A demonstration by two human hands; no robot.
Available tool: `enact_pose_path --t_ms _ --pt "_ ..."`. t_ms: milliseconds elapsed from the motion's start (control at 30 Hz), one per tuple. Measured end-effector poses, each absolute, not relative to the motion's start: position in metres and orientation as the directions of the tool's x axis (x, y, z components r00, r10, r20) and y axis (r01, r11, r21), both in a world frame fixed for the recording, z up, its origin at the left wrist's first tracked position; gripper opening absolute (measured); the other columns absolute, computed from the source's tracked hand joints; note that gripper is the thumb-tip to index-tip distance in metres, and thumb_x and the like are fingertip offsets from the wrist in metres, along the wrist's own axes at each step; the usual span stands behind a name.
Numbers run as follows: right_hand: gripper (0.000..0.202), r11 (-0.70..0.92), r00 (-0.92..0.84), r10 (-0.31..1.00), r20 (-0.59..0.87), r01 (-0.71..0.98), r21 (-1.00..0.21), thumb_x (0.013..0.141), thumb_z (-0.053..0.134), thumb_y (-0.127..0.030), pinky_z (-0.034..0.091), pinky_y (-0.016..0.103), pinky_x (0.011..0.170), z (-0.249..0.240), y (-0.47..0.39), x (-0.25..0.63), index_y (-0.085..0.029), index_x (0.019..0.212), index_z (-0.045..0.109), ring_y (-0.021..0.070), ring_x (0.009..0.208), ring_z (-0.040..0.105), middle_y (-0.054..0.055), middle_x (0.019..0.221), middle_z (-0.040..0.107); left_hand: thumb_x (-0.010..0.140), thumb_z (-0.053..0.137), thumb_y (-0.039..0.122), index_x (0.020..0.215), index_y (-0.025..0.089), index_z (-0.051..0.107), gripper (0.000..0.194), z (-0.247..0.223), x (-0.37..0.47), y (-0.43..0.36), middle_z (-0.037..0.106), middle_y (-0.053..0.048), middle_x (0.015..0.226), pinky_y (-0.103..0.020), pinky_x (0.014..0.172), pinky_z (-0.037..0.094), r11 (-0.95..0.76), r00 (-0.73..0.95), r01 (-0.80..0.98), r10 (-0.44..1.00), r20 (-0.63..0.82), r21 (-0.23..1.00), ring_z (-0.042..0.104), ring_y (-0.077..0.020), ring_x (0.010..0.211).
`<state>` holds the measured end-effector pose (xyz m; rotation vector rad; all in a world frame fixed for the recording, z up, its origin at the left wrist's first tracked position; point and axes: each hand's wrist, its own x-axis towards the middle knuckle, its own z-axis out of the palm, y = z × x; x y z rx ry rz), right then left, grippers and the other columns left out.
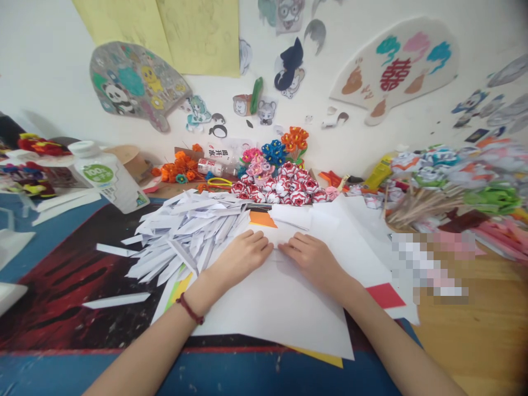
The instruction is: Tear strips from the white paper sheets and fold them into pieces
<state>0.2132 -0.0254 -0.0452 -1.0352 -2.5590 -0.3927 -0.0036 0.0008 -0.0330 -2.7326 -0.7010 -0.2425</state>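
Two bare forearms (152, 352) extend over a painted blue tabletop (231, 368), a braided dark-red cord bracelet (190, 309) on the left wrist, as I look on through the head camera from my remote post. At left, a black-and-red printed mat (53, 297) covers part of the table, and a white plastic bottle with a round green label (108, 175) stands toward its far side, probably parked there to stay clear of the elbows. Next comes a loose heap of narrow, folded white paper strips (185, 231), piled, I judge, where the left hand (247, 253) can reach it easily. That hand's fingers curl down at the far part of a large, smooth white paper sheet (280, 308), which lies over the mat beneath both hands and likely serves as a flat working surface. Behind, red-and-white rosette-shaped flowers (284, 187) are bunched near the wall. The right hand (315, 261) mirrors the left, fingertips nearly meeting; I cannot tell whether either pinches a piece of paper or only presses down. Farther right, a flat red paper piece (385, 295) shows beside the forearm, below a bundle of thin wooden sticks (429, 206).
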Motion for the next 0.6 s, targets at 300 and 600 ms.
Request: enact_pose_path --t_ms 300,600 --pt "0.023 0.677 -0.653 0.645 0.396 0.729 0.099 0.091 0.047 -0.010 0.037 0.032 0.065 -0.0449 -0.0274 0.2146 -0.015 0.105 0.065 0.0191 0.080 0.052 0.007 0.083 0.065 0.094 0.045 0.018 0.098 0.013 0.057 0.014 -0.0326 -0.0038 0.0006 0.058 -0.007 0.082 -0.034 0.069 0.035 -0.834 0.878 0.475 0.426 0.219 -0.282 0.050 -0.0201 0.082" --pt "0.026 0.650 -0.635 0.672 0.381 0.752 0.110 0.088 0.049 -0.007 0.038 0.033 0.067 -0.0432 -0.0294 0.2134 -0.016 0.104 0.066 0.0199 0.081 0.051 0.006 0.085 0.066 0.093 0.046 0.018 0.097 0.012 0.057 0.013 -0.0319 -0.0039 -0.0004 0.058 -0.007 0.081 -0.034 0.068 0.035 -0.837 0.883 0.465 0.418 0.213 -0.288 0.050 -0.0207 0.081"
